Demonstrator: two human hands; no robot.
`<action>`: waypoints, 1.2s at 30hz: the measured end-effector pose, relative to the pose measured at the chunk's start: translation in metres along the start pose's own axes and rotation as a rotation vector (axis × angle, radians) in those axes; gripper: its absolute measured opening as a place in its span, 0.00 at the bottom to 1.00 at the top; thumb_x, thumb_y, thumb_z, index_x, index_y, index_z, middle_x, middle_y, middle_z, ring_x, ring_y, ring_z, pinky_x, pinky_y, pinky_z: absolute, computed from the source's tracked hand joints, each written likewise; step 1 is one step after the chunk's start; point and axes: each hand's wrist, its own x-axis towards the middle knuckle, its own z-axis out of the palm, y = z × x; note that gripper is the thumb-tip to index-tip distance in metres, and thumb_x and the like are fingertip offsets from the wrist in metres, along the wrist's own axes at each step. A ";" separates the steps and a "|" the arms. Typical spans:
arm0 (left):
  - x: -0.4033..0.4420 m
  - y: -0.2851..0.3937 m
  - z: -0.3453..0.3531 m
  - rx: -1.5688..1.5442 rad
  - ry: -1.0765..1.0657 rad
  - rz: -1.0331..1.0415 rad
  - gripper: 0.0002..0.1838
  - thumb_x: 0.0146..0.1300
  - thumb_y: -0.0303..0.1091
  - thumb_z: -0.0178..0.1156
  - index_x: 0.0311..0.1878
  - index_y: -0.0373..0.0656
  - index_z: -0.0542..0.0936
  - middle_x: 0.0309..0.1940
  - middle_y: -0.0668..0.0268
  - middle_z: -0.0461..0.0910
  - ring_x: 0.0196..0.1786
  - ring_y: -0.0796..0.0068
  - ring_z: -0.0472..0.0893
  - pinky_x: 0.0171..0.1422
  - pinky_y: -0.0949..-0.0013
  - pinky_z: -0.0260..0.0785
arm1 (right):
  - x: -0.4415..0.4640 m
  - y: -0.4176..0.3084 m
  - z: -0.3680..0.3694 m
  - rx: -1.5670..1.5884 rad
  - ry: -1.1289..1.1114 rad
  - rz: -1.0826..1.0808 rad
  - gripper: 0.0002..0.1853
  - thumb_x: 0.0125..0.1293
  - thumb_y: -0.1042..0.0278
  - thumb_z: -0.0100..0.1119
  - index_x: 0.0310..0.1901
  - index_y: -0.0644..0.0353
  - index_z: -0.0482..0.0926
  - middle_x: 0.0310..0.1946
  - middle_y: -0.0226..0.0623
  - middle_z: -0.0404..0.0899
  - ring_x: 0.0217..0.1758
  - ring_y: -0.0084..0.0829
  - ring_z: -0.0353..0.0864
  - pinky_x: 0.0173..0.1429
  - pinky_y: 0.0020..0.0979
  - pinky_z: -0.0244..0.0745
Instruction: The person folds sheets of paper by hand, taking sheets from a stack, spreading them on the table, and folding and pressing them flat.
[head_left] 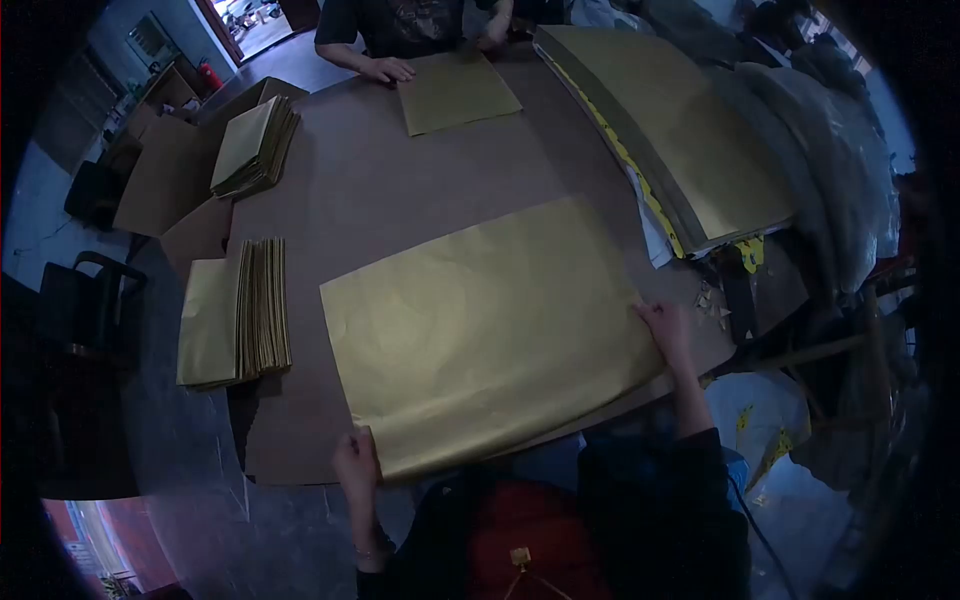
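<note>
A large sheet of gold paper [490, 310] lies across the near part of the brown table, its front edge curving up slightly towards me. My left hand [355, 460] is closed on its near left corner. On the right edge, my right hand [667, 330] pinches the sheet between thumb and fingers. The sheet's far part rests on the tabletop.
A folded gold stack [212, 315] stands at the left edge, with another stack [255, 148] beyond it near an open cardboard box [165, 175]. A tall pile of gold sheets [690, 130] fills the right side. Opposite, a co-worker's hand [388, 69] touches a smaller gold sheet [460, 95].
</note>
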 end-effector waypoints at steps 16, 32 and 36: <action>0.003 -0.007 0.005 0.037 -0.012 -0.061 0.18 0.63 0.42 0.58 0.30 0.32 0.74 0.20 0.54 0.76 0.26 0.67 0.77 0.33 0.62 0.68 | -0.002 -0.004 -0.002 -0.069 0.009 -0.093 0.21 0.56 0.49 0.63 0.31 0.64 0.80 0.26 0.48 0.78 0.31 0.45 0.79 0.34 0.43 0.70; -0.001 0.010 0.001 -0.094 -0.004 -0.093 0.18 0.62 0.42 0.58 0.28 0.34 0.74 0.18 0.53 0.74 0.22 0.64 0.74 0.30 0.61 0.66 | 0.009 0.011 0.004 0.020 0.052 -0.141 0.19 0.56 0.54 0.62 0.31 0.67 0.81 0.24 0.49 0.78 0.27 0.41 0.78 0.34 0.41 0.70; 0.004 0.003 0.004 -0.059 -0.014 -0.037 0.17 0.60 0.41 0.60 0.28 0.34 0.75 0.21 0.54 0.76 0.26 0.58 0.78 0.31 0.61 0.67 | 0.009 0.008 0.002 -0.034 0.052 -0.142 0.19 0.55 0.53 0.62 0.30 0.66 0.80 0.25 0.49 0.77 0.28 0.43 0.78 0.34 0.42 0.70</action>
